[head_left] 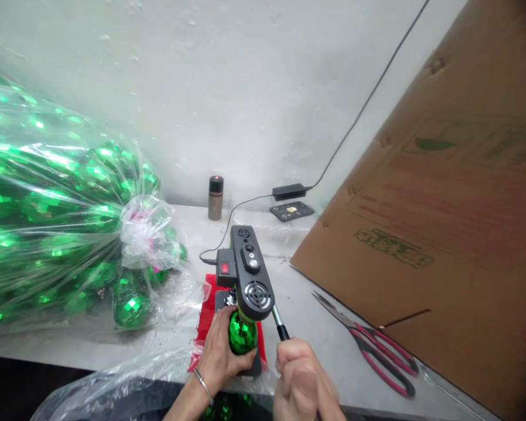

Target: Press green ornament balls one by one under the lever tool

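A small black bench drill press [251,269] with a red switch stands on the worktable. Beneath its head, my left hand [221,345] wraps around a shiny green faceted ball [242,333] and steadies it over the base. The ball's top is hidden under the machine head. My right hand [300,374] is closed in a fist around the lever [282,331] on the machine's right side; part of the lever's grip is covered by my fingers. A red cloth [207,307] lies under the machine base.
A tied clear plastic bag [56,234] of green balls fills the left. Red-and-black scissors [372,348] lie at right, beside a large cardboard box [442,204]. Behind stand a small capped bottle [215,199], a phone [291,211] and a power adapter [289,192] with its cable.
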`<state>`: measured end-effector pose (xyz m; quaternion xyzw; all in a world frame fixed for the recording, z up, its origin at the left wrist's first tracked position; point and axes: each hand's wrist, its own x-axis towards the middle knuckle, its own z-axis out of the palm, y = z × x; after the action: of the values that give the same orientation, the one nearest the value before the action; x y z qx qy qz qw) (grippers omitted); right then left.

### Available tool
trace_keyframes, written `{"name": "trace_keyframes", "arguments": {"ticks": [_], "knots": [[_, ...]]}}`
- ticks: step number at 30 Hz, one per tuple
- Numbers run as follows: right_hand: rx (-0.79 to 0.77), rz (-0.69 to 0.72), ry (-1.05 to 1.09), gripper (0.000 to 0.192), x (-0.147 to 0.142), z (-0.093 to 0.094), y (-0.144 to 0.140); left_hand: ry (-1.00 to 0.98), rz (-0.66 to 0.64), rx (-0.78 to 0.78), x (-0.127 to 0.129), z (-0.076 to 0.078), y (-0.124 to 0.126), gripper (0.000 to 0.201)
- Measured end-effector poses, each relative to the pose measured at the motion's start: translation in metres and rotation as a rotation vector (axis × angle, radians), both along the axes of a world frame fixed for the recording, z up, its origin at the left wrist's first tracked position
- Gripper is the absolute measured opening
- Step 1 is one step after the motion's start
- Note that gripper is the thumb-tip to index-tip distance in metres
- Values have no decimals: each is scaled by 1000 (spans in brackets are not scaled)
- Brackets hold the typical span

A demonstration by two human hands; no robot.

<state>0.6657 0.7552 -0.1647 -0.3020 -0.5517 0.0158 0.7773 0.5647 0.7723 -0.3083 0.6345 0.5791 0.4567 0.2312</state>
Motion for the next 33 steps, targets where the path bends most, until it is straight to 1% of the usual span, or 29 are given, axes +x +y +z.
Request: {"name": "trace_keyframes", "arguments": {"ticks": [2, 6, 11, 13, 17, 21, 24, 29, 33], "knots": [[-7, 8, -4, 41, 1, 0, -1, -15, -2, -24, -1, 2, 0, 68], [-74, 17, 22, 42, 1, 5, -4, -53, -1, -85, -3, 6, -1, 68], [-72, 52, 33, 41, 1, 12, -3, -100, 2, -134, -5, 9, -2, 74], [-71, 43, 33, 41, 0, 11, -3, -113, 1, -141, -6, 10, -2, 74], [-46, 0, 19, 43, -1, 3, -3, -126, 1, -128, -6, 10, -1, 76], [-43, -1, 5, 43, -1, -3, -3, -120, 6, -127, -5, 8, -1, 72], [-73, -4, 15, 45, -1, -4, -2, -116, 10, -135, -5, 6, -1, 75], [-67, -8, 11, 44, -1, -3, -4, -113, -11, -144, -7, 5, -1, 78], [-120, 9, -5, 44, 1, -4, -7, -119, -8, -149, -6, 4, -1, 79]]}}
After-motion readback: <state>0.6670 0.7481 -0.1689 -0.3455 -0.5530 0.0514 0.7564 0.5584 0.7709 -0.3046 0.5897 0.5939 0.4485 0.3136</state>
